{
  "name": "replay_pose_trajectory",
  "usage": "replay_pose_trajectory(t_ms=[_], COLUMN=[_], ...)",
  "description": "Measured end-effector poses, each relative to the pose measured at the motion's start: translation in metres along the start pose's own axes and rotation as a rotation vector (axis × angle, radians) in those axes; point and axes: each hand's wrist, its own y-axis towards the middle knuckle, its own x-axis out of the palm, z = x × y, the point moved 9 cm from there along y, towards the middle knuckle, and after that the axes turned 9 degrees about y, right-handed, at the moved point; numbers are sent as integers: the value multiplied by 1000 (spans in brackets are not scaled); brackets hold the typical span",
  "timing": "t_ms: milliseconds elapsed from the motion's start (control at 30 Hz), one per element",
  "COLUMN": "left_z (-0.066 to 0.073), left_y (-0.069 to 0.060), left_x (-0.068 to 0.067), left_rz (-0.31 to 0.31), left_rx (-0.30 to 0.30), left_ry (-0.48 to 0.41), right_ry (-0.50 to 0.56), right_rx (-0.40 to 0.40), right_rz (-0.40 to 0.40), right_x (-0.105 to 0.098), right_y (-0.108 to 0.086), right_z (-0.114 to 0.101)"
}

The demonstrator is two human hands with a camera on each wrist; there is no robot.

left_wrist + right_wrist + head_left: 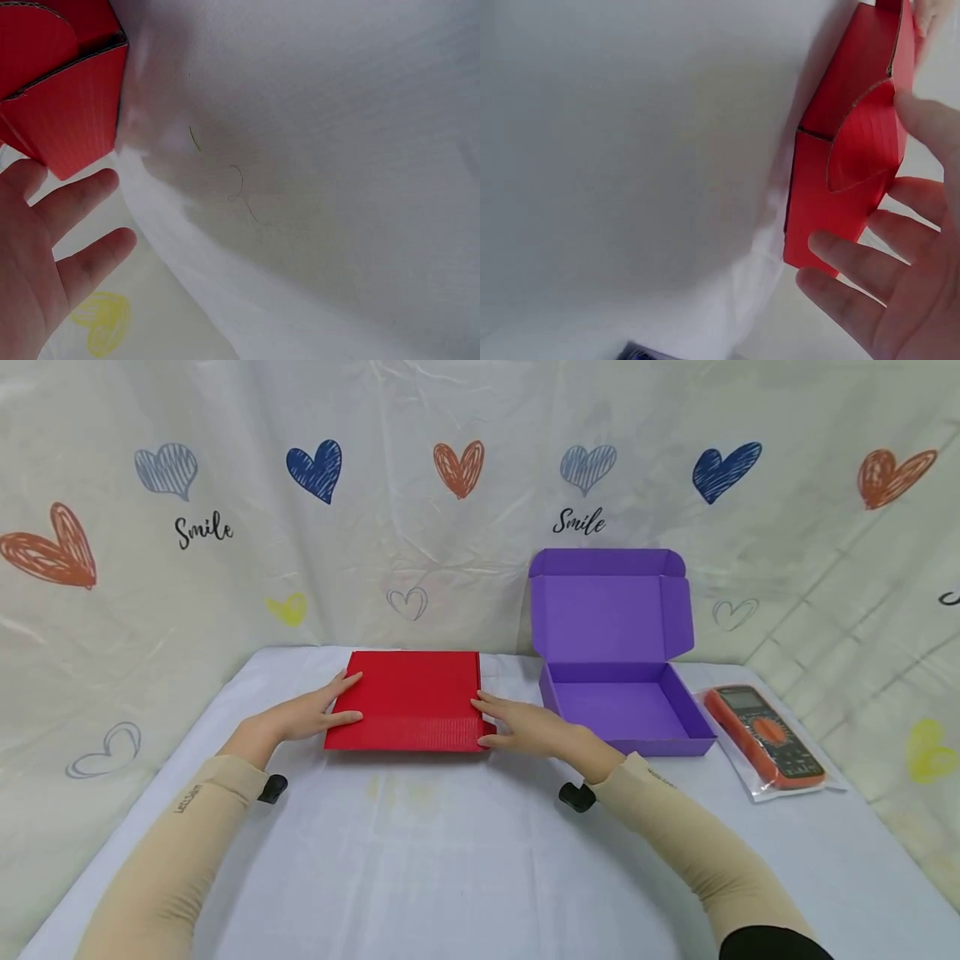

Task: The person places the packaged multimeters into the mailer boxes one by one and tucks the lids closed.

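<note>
"Where's the red box [412,700]?"
"On the surface [435,877], long axis left to right between my left hand [306,713] and right hand [534,727]. Both touch its ends, neither nearer; fingers spread, gripping nothing."

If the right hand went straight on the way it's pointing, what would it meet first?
The red box: the right hand appears to be right at its right side in the head view, though exact contact is hard to judge.
</note>
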Motion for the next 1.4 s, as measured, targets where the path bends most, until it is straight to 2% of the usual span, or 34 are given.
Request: replay_pose_trajectory(t_ms=[200, 367, 600, 933, 1400], left_z=[0, 1, 3, 5, 4], left_y=[-1, -3, -4, 0, 2], left_x=[-1, -2, 2, 8, 11], left_rz=[-2, 1, -13, -37, -40], left_rx=[1, 3, 11, 39, 35], left_ry=[-2, -8, -24, -55, -53], right_ry=[-71, -85, -130, -265, -259], right_rx=[-19, 7, 70, 60, 37], right_rz=[79, 127, 94, 142, 129], right_x=[-5, -8, 0, 6, 9], right_y=[-7, -9, -4, 5, 1], right_z=[0, 2, 7, 1, -4])
